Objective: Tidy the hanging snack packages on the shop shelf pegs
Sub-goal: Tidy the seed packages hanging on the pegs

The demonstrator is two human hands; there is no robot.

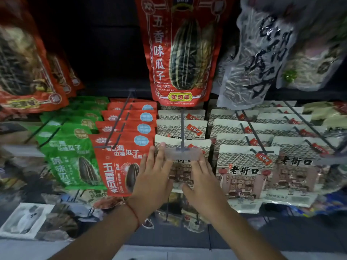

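Observation:
A row of cream snack packages (183, 128) printed with an old street scene hangs on a dark peg (182, 124) in the middle of the shelf. Both my hands lie flat against the front package (180, 175) of that row. My left hand (154, 177) rests on its left side, fingers spread and reaching up to the clear price tag holder (183, 153) at the peg's tip. My right hand (202, 181) presses on its right side, fingers together. Neither hand closes around anything.
Red packages (122, 162) and green packages (69, 158) hang on pegs to the left, more cream packages (246, 173) to the right. A large red seed bag (180, 51) and a clear seed bag (255, 59) hang above. More goods sit on the lower shelf (56, 218).

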